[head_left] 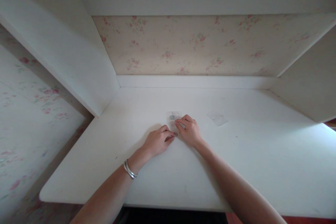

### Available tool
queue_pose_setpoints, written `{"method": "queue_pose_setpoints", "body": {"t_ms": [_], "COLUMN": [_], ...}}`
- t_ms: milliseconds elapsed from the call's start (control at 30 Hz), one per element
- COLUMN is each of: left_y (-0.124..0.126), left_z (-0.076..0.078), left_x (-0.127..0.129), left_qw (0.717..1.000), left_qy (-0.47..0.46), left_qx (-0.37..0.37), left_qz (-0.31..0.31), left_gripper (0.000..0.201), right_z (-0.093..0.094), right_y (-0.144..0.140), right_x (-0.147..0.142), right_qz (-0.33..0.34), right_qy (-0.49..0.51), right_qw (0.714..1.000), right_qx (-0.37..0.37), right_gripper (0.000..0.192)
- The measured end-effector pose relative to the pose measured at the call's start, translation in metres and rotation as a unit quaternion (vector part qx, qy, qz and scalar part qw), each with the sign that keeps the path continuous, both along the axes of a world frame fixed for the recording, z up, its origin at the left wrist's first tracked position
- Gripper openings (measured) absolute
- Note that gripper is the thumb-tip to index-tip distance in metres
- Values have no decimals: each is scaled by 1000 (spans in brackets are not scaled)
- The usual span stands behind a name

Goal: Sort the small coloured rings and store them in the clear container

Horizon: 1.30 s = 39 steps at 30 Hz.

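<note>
In front of you, left hand: your thumb and forefinger are drawn narrow, tips nearly meeting just short of your right fingertips; you cannot tell whether something small sits between them.
Right hand: your fingers are bunched narrow over the packet's near right part; whether they pinch it or only press it, you cannot tell.
Clear packet: lies flat at your right fingertips, a little beyond your left ones.
Round grey piece: shows in the packet, just past your right fingertips.
Silver bracelet: circles your left wrist.
Clear sheet: lies by itself to the right of your right hand, well apart from your fingers.
Dark fleck: to the left of your left wrist.
White desk: spreads under both your hands.
Side panels: stand well out to the left and right of your hands.
Floral wallpaper: faces you, far beyond both hands.
</note>
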<state>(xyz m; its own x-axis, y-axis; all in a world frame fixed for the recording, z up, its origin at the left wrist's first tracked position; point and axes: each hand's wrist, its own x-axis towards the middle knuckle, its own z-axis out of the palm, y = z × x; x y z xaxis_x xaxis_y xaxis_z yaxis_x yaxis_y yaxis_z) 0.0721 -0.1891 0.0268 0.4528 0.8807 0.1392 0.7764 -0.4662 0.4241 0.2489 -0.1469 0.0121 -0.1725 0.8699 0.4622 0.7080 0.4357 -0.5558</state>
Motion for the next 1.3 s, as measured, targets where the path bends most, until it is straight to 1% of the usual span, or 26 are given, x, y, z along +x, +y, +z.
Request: {"method": "queue_pose_setpoints", "body": {"t_ms": [133,300,467,567,633,733,867,967,1100,1300], "left_y": [0,0,1,2,3,6,13,18,26,42], "left_z": [0,0,-2,-3,-3,-3,-4,-2,1,0], "left_x": [1,3,5,5,5,5,4,5,7,11], "left_qw": [1000,1000,999,999,1000,999,991,985,984,984], "left_qy": [-5,2,27,33,17,-39,-128,-168,-174,-162], "left_qx": [6,8,14,17,11,-4,-27,-28,0,49], "left_qz": [-3,0,-9,-9,-6,5,16,20,39,62], "left_gripper": [21,25,25,24,24,23,23,24,24,23], "right_z": [5,4,4,5,6,8,12,16,19,19], "right_y": [-5,-9,-10,-11,-12,-15,-21,-27,-34,-36], "right_x": [11,24,28,28,28,28,27,24,20,19], "right_qz": [-6,-11,-22,-16,-10,-3,44,89,141,159], "right_qy": [17,37,13,-11,-21,-28,-44,-79,-126,-156], "right_qw": [1000,999,1000,1000,1000,1000,998,993,982,975], "right_qx": [-14,-19,-6,0,0,2,7,15,24,24], "right_gripper": [20,22,20,19,19,19,17,17,17,17]}}
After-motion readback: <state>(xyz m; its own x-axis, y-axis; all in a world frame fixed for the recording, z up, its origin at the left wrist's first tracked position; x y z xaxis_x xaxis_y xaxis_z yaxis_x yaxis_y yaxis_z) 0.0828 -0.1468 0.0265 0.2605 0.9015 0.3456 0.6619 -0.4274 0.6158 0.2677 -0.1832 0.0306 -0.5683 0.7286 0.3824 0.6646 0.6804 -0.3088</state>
